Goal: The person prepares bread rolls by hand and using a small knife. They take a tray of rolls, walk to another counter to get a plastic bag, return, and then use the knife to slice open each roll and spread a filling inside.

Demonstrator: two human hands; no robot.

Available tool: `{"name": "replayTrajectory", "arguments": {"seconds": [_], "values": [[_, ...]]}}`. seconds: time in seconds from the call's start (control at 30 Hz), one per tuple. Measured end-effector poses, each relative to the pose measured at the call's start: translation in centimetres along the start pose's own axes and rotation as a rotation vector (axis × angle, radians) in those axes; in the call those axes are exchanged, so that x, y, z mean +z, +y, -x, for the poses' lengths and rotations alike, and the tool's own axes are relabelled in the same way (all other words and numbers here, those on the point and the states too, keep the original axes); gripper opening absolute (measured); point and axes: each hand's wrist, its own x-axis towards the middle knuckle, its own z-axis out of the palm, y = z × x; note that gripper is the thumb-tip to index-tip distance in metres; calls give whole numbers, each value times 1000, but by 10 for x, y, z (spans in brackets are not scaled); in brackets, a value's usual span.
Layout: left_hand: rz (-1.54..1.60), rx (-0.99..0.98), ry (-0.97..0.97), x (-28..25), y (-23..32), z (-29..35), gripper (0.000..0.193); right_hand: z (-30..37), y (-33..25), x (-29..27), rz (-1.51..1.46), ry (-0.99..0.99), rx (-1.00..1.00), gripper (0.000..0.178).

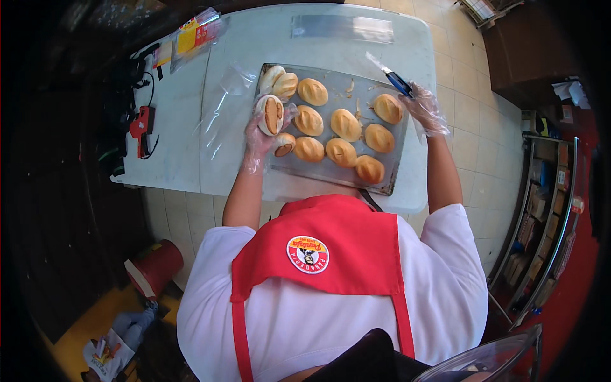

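My left hand point(257, 139), in a clear plastic glove, is closed around an oval bread roll point(271, 116) whose flat, browned underside faces up. Clear plastic also covers my right hand point(424, 109), which grips a knife point(399, 83) by its dark blue handle, the blade pointing up and left past the tray's right edge. Between the hands lies a metal baking tray point(299, 170) with several golden rolls point(344, 125) spread over it. Two more rolls point(284, 84) sit at its far left corner, and one roll point(284, 144) showing a browned patch rests beside my left wrist.
The tray stands on a white table point(172, 127). Crumpled clear plastic point(232, 89) lies left of it, a clear sheet point(344, 28) beyond it. Further left are yellow-and-red packaging point(194, 39) and a red device point(142, 131). A rack point(541, 216) stands right; a person point(114, 347) is lower left.
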Motion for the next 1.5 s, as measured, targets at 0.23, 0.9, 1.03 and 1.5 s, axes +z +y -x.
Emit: {"name": "replayTrajectory", "arguments": {"seconds": [0.23, 0.9, 1.03, 1.5], "values": [[318, -142, 40, 12, 2, -13, 51, 60, -46, 11, -1024, 57, 110, 33], [51, -129, 147, 108, -88, -46, 45, 117, -166, -17, -308, -16, -146, 14], [35, -110, 143, 113, -95, -44, 46, 113, -157, 2, -196, 128, -228, 19], [180, -155, -58, 114, -73, -25, 44, 80, -158, 38, -1299, 86, 361, 38]]}}
